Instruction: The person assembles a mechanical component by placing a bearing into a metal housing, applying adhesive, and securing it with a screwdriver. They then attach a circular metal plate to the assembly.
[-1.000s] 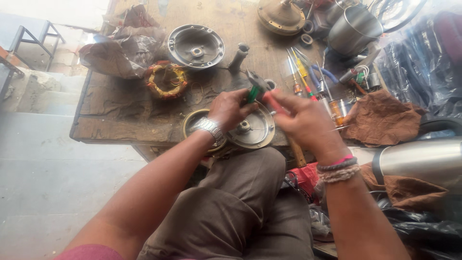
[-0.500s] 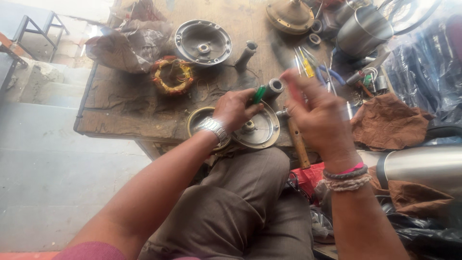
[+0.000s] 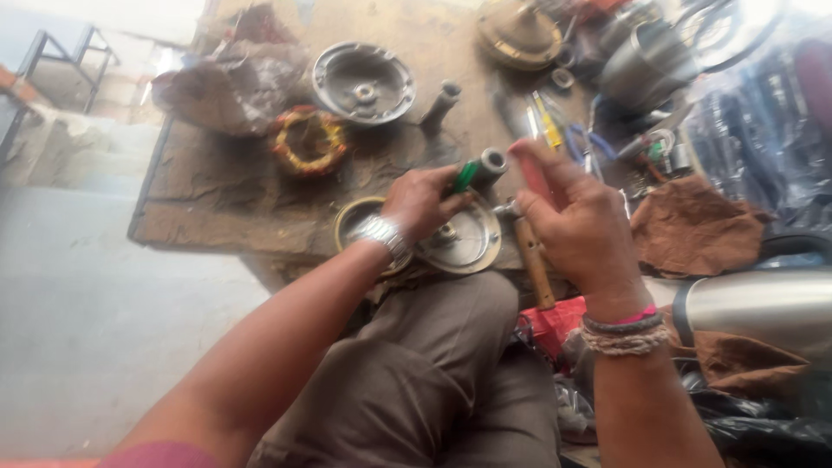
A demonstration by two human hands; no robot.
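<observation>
Left hand [image 3: 425, 201] is wrapped around a green-handled tool [image 3: 475, 172], its grip clamped on the green shaft with the metal socket end poking out up and to the right, just above the round metal cover [image 3: 464, 244] that sits at the near edge of the desk [image 3: 225, 217]. Right hand [image 3: 568, 221] is right beside it, fingers curled together; a red piece shows at the fingertips and a wooden-handled hammer [image 3: 530, 260] lies under the palm, but I cannot tell whether that grip is actually clamped on either one. The hammer's metal head sits close to the cover's right rim, handle running down toward the person's lap. A metal watch rides the left wrist, woven bands the right. Farther up the desk: a red-and-yellow wound coil ring [image 3: 308, 139], a grey dish-shaped housing [image 3: 364, 84] next to it, a short metal tube [image 3: 439, 102] standing tilted just right of that, and a brass-coloured domed part [image 3: 518, 33] near the top. A crumpled brown rag [image 3: 689, 227] lies off to the right, and loose screwdrivers [image 3: 546, 121] are scattered just beyond the hands.
</observation>
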